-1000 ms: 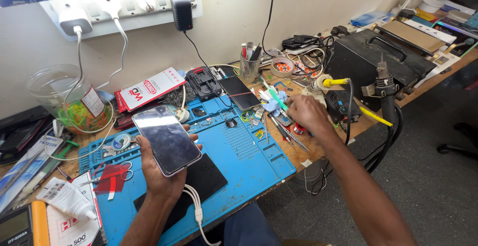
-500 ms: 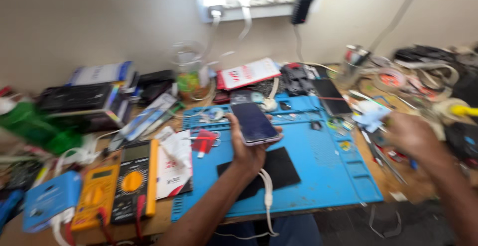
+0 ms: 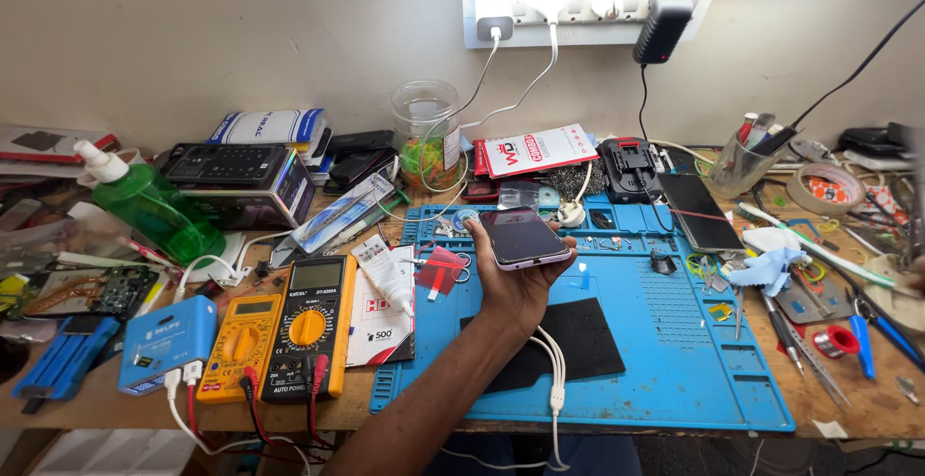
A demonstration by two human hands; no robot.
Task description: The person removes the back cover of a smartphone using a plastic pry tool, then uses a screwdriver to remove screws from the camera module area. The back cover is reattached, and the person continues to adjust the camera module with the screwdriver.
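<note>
Right now my left hand (image 3: pixel 515 278) cups a smartphone (image 3: pixel 523 237) palm-up, fingers curled around its edges, screen dark and facing up, above the blue repair mat (image 3: pixel 665 360) on the worktop (image 3: pixel 867 409). Whether my right hand, barely in view at the right edge, is holding anything, I cannot tell.

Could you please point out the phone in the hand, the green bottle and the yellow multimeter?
phone (image 3: pixel 521 236), head view, screen middle.
green bottle (image 3: pixel 154 208), head view, its body.
yellow multimeter (image 3: pixel 242 346), head view, its dial.

Bright, sharp view, strong glare at top centre, soft shadows, edges perhaps slightly bowed
</note>
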